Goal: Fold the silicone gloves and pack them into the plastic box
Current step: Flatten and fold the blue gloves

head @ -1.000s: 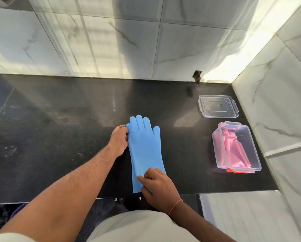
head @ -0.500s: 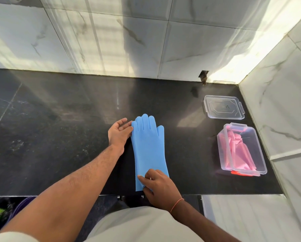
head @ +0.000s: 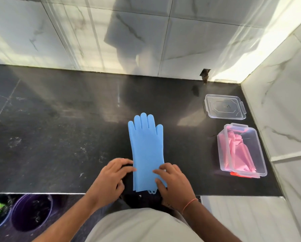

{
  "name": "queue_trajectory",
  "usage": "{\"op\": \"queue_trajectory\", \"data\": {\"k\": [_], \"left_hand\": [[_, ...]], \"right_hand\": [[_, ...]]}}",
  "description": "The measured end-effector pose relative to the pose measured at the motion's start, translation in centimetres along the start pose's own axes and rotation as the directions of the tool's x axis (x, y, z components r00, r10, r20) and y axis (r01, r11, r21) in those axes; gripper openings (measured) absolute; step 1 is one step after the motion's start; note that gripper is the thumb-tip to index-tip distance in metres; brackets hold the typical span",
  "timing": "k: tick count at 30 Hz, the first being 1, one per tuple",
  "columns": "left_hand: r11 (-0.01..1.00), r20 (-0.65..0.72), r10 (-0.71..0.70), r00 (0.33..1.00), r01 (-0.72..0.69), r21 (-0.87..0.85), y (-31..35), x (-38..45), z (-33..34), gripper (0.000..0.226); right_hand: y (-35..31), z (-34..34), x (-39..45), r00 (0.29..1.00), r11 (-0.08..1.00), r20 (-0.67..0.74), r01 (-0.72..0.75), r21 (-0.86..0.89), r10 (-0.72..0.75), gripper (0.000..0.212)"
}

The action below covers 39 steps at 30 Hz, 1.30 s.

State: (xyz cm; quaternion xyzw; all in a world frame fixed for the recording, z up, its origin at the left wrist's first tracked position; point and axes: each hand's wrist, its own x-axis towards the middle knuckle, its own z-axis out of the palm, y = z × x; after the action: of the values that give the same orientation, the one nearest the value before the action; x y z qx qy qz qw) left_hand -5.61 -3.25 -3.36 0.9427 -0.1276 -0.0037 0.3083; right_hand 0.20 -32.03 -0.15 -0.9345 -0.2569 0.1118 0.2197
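Note:
A pair of blue silicone gloves (head: 147,145) lies flat and stacked on the black counter (head: 59,137), fingers pointing away from me and cuffs at the front edge. My left hand (head: 109,179) touches the cuffs' left edge with its fingertips. My right hand (head: 174,184) rests its fingers on top of the cuffs at the right side. The clear plastic box (head: 251,142) stands open to the right, with folded pink gloves (head: 233,151) inside it.
The box's clear lid (head: 224,106) lies behind the box near the back wall. Marble walls close off the back and right sides. Something red (head: 238,175) pokes out under the box. A purple bucket (head: 31,212) stands on the floor, lower left.
My left hand has moved from the gloves' fingertips down to the cuff's left edge. My right hand has stayed on the cuff.

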Motion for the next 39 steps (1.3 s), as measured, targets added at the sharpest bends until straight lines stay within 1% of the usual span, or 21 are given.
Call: {"op": "queue_trajectory", "data": {"k": [1,3,6,7,9,11,14,16,19,21,23,24,27,28,30,32,33,35,37,39], "left_hand": [[0.997,0.074,0.032,0.997,-0.037,0.063,0.1,-0.8,0.3,0.079],[0.989,0.176,0.051,0.983,-0.074,0.126,0.6,-1.4,0.8,0.080],[0.985,0.237,0.088,0.967,-0.121,0.126,1.7,-0.3,0.8,0.074],[0.982,0.252,0.107,0.962,-0.142,0.125,2.0,0.3,0.7,0.072],[0.978,0.280,0.123,0.952,-0.164,0.128,2.3,1.0,0.7,0.066],[0.984,0.284,0.115,0.952,-0.148,0.098,2.3,1.3,0.7,0.058],[0.987,0.238,0.137,0.962,-0.154,0.051,1.8,1.5,0.8,0.040],[0.982,0.198,0.176,0.964,-0.186,0.033,1.4,1.6,1.0,0.030],[0.972,0.157,0.221,0.962,-0.230,0.040,1.1,1.6,1.3,0.019],[0.970,0.139,0.230,0.963,-0.238,0.047,1.1,1.8,1.4,0.017],[0.977,0.127,0.206,0.970,-0.212,0.033,1.4,2.2,1.4,0.019],[0.982,0.115,0.183,0.976,-0.186,0.019,1.7,2.3,1.4,0.021],[0.997,0.069,0.072,0.995,-0.070,-0.029,2.7,2.9,0.9,0.026],[0.999,0.057,0.032,0.998,-0.030,-0.037,3.1,3.2,0.6,0.026],[0.998,0.044,-0.029,0.999,0.032,-0.062,3.8,3.8,-0.2,0.029],[0.986,0.073,-0.092,0.993,0.102,-0.134,4.5,4.1,-0.8,0.033],[0.971,0.098,-0.122,0.988,0.140,-0.197,4.8,4.1,-1.0,0.031],[0.904,0.169,-0.175,0.970,0.226,-0.362,5.1,3.9,-1.1,0.023],[0.778,0.215,-0.240,0.947,0.320,-0.540,5.2,3.5,-1.1,0.023],[0.647,0.205,-0.297,0.933,0.354,-0.676,5.1,2.9,-0.9,0.023]], "right_hand": [[0.8,-0.1,-0.2,1.000,1.000,-0.003,-0.008,-0.008,0.008,0.042],[2.3,-0.4,-0.6,0.997,0.998,0.071,0.021,-0.052,-0.018,0.055],[3.7,-0.5,-1.0,0.965,0.980,0.246,0.127,-0.152,-0.087,0.074],[4.0,-0.4,-1.1,0.955,0.973,0.279,0.155,-0.170,-0.103,0.077],[4.4,-0.1,-1.0,0.945,0.968,0.300,0.187,-0.169,-0.130,0.080],[4.6,0.2,-0.8,0.943,0.966,0.292,0.208,-0.150,-0.158,0.079],[4.7,0.5,-0.7,0.950,0.968,0.249,0.220,-0.117,-0.186,0.073],[4.9,0.5,-0.5,0.958,0.973,0.215,0.213,-0.083,-0.192,0.062],[5.0,0.2,0.0,0.962,0.968,0.157,0.239,-0.075,-0.225,0.038],[4.8,-0.1,0.3,0.961,0.966,0.153,0.246,-0.080,-0.232,0.035],[4.7,-0.2,0.4,0.962,0.965,0.146,0.246,-0.093,-0.232,0.039],[4.6,-0.2,0.4,0.964,0.967,0.156,0.234,-0.098,-0.217,0.044],[4.4,-0.2,0.0,0.966,0.974,0.192,0.196,-0.113,-0.172,0.068],[4.3,-0.3,-0.2,0.970,0.976,0.182,0.185,-0.116,-0.162,0.073],[4.3,-0.4,-0.4,0.980,0.981,0.124,0.170,-0.098,-0.157,0.073],[4.4,-0.6,-0.3,0.983,0.981,0.060,0.179,-0.070,-0.175,0.065],[4.4,-0.7,-0.2,0.980,0.978,0.033,0.198,-0.061,-0.196,0.058],[4.2,-1.0,0.2,0.969,0.969,-0.018,0.248,-0.020,-0.248,0.039],[3.7,-1.2,0.5,0.962,0.961,-0.052,0.272,0.046,-0.270,0.024],[2.9,-1.5,0.7,0.969,0.967,-0.041,0.245,0.066,-0.243,0.029]]}}
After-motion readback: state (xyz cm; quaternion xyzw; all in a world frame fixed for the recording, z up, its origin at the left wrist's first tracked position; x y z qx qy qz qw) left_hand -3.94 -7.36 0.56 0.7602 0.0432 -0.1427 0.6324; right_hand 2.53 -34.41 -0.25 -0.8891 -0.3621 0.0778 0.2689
